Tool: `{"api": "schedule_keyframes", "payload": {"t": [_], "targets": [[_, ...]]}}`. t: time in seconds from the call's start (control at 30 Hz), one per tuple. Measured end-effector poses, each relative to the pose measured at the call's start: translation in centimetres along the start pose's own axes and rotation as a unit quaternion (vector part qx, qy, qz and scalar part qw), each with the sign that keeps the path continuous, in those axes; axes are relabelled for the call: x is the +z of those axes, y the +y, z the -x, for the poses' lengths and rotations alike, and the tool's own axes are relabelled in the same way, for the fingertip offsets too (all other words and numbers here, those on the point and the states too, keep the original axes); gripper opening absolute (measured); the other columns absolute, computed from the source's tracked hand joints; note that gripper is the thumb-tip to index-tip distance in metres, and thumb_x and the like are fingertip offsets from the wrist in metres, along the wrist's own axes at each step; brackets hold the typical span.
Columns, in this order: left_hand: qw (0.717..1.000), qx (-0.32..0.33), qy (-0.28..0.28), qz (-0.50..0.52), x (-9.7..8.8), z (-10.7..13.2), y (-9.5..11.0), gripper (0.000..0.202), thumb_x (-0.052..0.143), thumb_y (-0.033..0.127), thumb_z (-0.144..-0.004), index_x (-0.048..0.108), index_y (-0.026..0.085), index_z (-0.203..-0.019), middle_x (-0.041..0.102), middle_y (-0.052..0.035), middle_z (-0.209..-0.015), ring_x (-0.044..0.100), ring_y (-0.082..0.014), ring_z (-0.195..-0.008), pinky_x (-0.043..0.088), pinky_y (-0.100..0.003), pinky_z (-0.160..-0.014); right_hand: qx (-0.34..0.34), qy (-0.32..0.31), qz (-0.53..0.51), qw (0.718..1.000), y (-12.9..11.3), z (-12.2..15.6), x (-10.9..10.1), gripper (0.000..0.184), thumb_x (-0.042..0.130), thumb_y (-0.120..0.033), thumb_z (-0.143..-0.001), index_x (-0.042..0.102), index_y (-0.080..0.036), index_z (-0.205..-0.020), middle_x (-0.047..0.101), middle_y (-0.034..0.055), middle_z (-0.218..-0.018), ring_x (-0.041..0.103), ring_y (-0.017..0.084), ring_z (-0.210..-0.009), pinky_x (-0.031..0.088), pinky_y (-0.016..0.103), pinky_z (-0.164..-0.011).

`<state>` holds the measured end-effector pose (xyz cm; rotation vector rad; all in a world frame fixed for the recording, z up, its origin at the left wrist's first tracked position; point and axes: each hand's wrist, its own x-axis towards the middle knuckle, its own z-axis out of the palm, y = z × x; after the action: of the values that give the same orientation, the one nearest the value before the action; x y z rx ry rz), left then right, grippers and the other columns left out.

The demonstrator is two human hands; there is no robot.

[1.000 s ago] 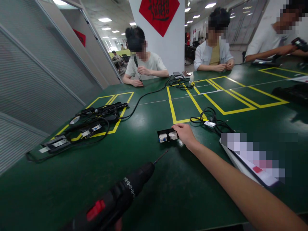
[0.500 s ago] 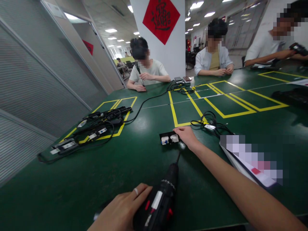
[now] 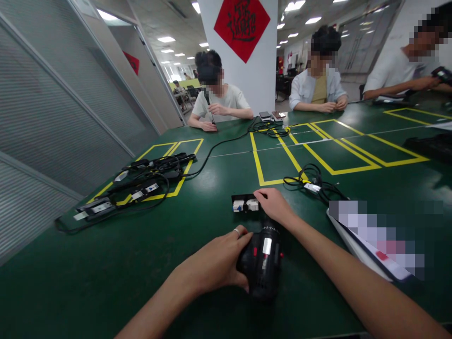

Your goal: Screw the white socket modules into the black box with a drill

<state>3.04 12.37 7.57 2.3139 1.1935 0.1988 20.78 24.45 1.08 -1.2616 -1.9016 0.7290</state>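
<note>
At 10 o'clock from my left hand (image 3: 215,256), a heap of slim black devices with white labels and black cables (image 3: 144,190) is lying on the glossy dark green worktop (image 3: 88,273), well apart from my work.

My left hand, a ring on one finger, is reaching in from 7 o'clock and is wrapping its fingers round the left side of a bulky black power drill with red details (image 3: 264,266). Next across, at 1 o'clock from that hand, a narrow black plate carrying two white blocks on its near side (image 3: 245,204) is standing out as the piece that matters. Its long axis is running from 9 to 3 o'clock, while the drill's is pointing close to 12, so the two are lying nearly square to each other. The drill's nose is aiming toward the plate's right end; my right hand is hiding the tip, so I cannot tell whether they are touching.

My right hand (image 3: 277,206) is the nearer one, its fingertips pinching that right end, with the plate extending toward 9 o'clock from them.

Farther right, a black cable with a white tag (image 3: 312,188) is coiling at 2 o'clock from my right hand.
</note>
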Motion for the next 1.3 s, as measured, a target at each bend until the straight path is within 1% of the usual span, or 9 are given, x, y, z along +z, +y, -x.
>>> {"api": "schedule_keyframes", "payload": {"t": [0.13, 0.27, 0.43, 0.7, 0.77, 0.83, 0.97, 1.2, 1.3], "targets": [[0.999, 0.031, 0.013, -0.004, -2.3, -1.2, -2.1, 0.061, 0.071, 0.047, -0.063, 0.055, 0.025, -0.118, 0.063, -0.0058, -0.099, 0.062, -0.0256, -0.083, 0.05, -0.036, -0.067, -0.009, -0.002, 0.024, 1.0, -0.1, 0.1, 0.1, 0.034, 0.038, -0.032, -0.088, 0.068, -0.017, -0.084, 0.068, 0.0061, -0.087, 0.059, 0.017, -0.079, 0.039, 0.024, -0.07], [0.988, 0.045, 0.133, -0.058, -3.4, -3.2, -5.5, 0.029, 0.056, 0.034, -0.082, 0.057, 0.02, -0.107, 0.058, -0.0082, -0.105, 0.055, -0.025, -0.096, 0.044, -0.044, -0.083, -0.001, -0.012, 0.038, 0.999, -0.3, 0.3, -0.1, 0.033, 0.038, -0.032, -0.088, 0.068, -0.017, -0.088, 0.068, 0.0063, -0.089, 0.06, 0.017, -0.082, 0.039, 0.024, -0.073], [0.969, 0.103, 0.189, -0.122, -1.5, -5.1, -8.7, 0.035, 0.055, 0.033, -0.083, 0.053, 0.018, -0.114, 0.054, -0.0101, -0.118, 0.053, -0.0273, -0.103, 0.044, -0.05, -0.084, -0.015, -0.007, 0.072, 0.997, -0.7, 0.6, -0.2, 0.029, 0.04, -0.029, -0.087, 0.065, -0.018, -0.097, 0.067, 0.0058, -0.098, 0.059, 0.017, -0.09, 0.039, 0.026, -0.082], [0.951, 0.14, 0.212, -0.175, 0.4, -5.9, -9.6, 0.038, 0.054, 0.033, -0.084, 0.05, 0.018, -0.118, 0.055, -0.0107, -0.118, 0.056, -0.0265, -0.1, 0.047, -0.049, -0.081, -0.08, 0.066, 0.079, 0.991, -3.5, 1.8, -0.7, 0.026, 0.038, -0.022, -0.089, 0.061, -0.014, -0.097, 0.063, 0.0082, -0.099, 0.053, 0.016, -0.097, 0.037, 0.029, -0.088], [0.948, 0.146, 0.211, -0.187, 0.3, -5.9, -9.7, 0.035, 0.053, 0.032, -0.085, 0.051, 0.018, -0.117, 0.056, -0.0102, -0.116, 0.057, -0.0256, -0.098, 0.048, -0.048, -0.08, -0.117, 0.017, 0.061, 0.991, -5.3, 2.7, -0.9, 0.026, 0.037, -0.024, -0.09, 0.061, -0.016, -0.092, 0.063, 0.0064, -0.094, 0.054, 0.015, -0.093, 0.038, 0.028, -0.084], [0.946, 0.15, 0.207, -0.2, 0.3, -6.0, -9.8, 0.033, 0.053, 0.03, -0.085, 0.052, 0.018, -0.115, 0.057, -0.0098, -0.115, 0.058, -0.0248, -0.096, 0.049, -0.046, -0.078, -0.154, -0.088, 0.057, 0.982, -6.8, 3.9, -0.8, 0.026, 0.041, -0.032, -0.089, 0.062, -0.017, -0.085, 0.064, 0.005, -0.087, 0.056, 0.015, -0.085, 0.04, 0.027, -0.078], [0.939, 0.143, 0.211, -0.229, 0.3, -6.0, -9.8, 0.033, 0.053, 0.032, -0.085, 0.053, 0.017, -0.115, 0.058, -0.0096, -0.113, 0.059, -0.0243, -0.094, 0.049, -0.046, -0.077, -0.147, -0.24, 0.141, 0.949, -7.6, 5.5, 0.0, 0.039, 0.049, -0.052, -0.08, 0.064, -0.017, -0.085, 0.065, 0.007, -0.079, 0.057, 0.018, -0.071, 0.039, 0.029, -0.063], [0.931, 0.143, 0.21, -0.262, 0.2, -5.8, -9.6, 0.032, 0.053, 0.032, -0.085, 0.053, 0.017, -0.113, 0.059, -0.0093, -0.111, 0.059, -0.0237, -0.092, 0.05, -0.045, -0.076, -0.117, -0.265, 0.212, 0.933, -6.1, 5.4, 0.1, 0.044, 0.043, -0.054, -0.082, 0.066, -0.019, -0.068, 0.063, 0.0058, -0.062, 0.054, 0.016, -0.057, 0.032, 0.028, -0.053], [0.928, 0.154, 0.205, -0.271, 0.0, -5.5, -9.6, 0.032, 0.053, 0.032, -0.085, 0.053, 0.017, -0.114, 0.059, -0.0093, -0.111, 0.059, -0.0236, -0.092, 0.05, -0.045, -0.076, -0.111, -0.234, 0.214, 0.942, -6.4, 4.6, -0.2, 0.042, 0.042, -0.051, -0.084, 0.066, -0.019, -0.071, 0.063, 0.0051, -0.066, 0.055, 0.015, -0.059, 0.034, 0.027, -0.055]]}}
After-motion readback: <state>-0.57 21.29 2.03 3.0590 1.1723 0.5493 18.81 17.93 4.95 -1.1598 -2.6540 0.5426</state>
